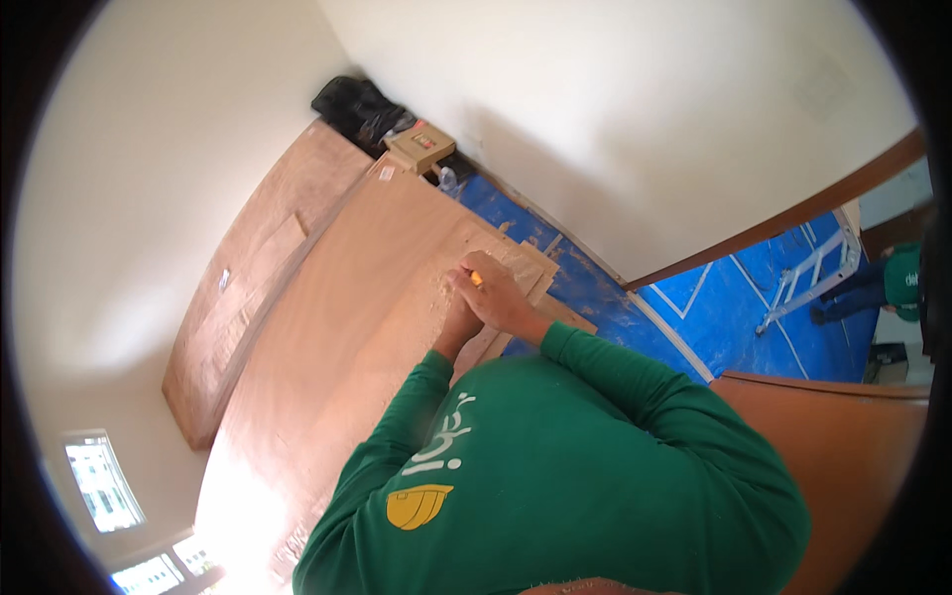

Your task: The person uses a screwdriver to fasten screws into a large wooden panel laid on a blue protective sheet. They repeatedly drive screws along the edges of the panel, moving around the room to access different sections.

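My hands are close together over the right edge of a large reddish-brown wooden panel [337, 268]. My right hand [509, 299] is closed round a tool with a yellow-orange handle [477, 279]; only a short piece of the handle shows, and its working end is hidden. Against it, my left hand [464, 315] is closed too, its fingers at the same tool. Pale wood shavings [485, 241] lie on the panel just beyond my fingers.
Another wooden board [283, 213] leans by the left wall. A black plastic bag [357, 109], a cardboard box [420, 145] and a clear bottle [448, 180] are at the far end. Blue sheeting [595, 260] covers the floor. Right: a ladder [811, 276] and another person [900, 278].
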{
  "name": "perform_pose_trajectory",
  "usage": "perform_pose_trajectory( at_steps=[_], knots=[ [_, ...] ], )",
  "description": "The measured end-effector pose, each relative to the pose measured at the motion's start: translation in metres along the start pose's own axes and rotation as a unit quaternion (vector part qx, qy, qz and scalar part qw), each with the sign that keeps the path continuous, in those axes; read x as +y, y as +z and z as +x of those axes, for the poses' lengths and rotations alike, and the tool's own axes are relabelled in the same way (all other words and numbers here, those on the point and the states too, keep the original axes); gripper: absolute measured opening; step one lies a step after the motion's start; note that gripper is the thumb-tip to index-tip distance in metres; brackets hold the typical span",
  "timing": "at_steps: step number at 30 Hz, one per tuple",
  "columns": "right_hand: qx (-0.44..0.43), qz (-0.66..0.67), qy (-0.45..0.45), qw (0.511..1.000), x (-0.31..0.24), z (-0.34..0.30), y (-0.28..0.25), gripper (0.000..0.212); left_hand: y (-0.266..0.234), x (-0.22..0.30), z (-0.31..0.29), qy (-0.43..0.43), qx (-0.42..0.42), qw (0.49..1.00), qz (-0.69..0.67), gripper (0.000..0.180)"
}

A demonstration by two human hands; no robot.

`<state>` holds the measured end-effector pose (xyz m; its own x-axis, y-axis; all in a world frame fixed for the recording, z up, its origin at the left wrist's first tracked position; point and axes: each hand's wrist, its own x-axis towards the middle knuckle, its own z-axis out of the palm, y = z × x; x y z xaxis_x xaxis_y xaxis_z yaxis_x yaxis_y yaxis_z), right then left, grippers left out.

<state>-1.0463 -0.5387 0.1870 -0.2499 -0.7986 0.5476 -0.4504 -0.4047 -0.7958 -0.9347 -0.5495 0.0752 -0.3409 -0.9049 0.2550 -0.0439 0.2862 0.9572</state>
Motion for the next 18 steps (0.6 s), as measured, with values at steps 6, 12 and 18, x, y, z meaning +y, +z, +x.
perform_pose_trajectory(
  at_steps=[6, 12, 18],
  knots=[
    [-0.384, 0.066, 0.313, 0.866, 0.03, 0.023, -0.02, 0.045, -0.016, -0.003, -0.008, -0.125, -0.121, 0.983, -0.054, 0.024],
    [-0.038, 0.005, -0.04, 0.998, 0.023, 0.003, -0.001, 0.042, -0.018, -0.002, 0.005, -0.056, -0.072, 0.995, 0.031, 0.025],
    [-0.417, 0.081, 0.313, 0.849, 0.033, 0.053, -0.019, 0.038, -0.021, -0.002, 0.014, -0.175, -0.141, 0.975, -0.004, 0.022]
  ],
)
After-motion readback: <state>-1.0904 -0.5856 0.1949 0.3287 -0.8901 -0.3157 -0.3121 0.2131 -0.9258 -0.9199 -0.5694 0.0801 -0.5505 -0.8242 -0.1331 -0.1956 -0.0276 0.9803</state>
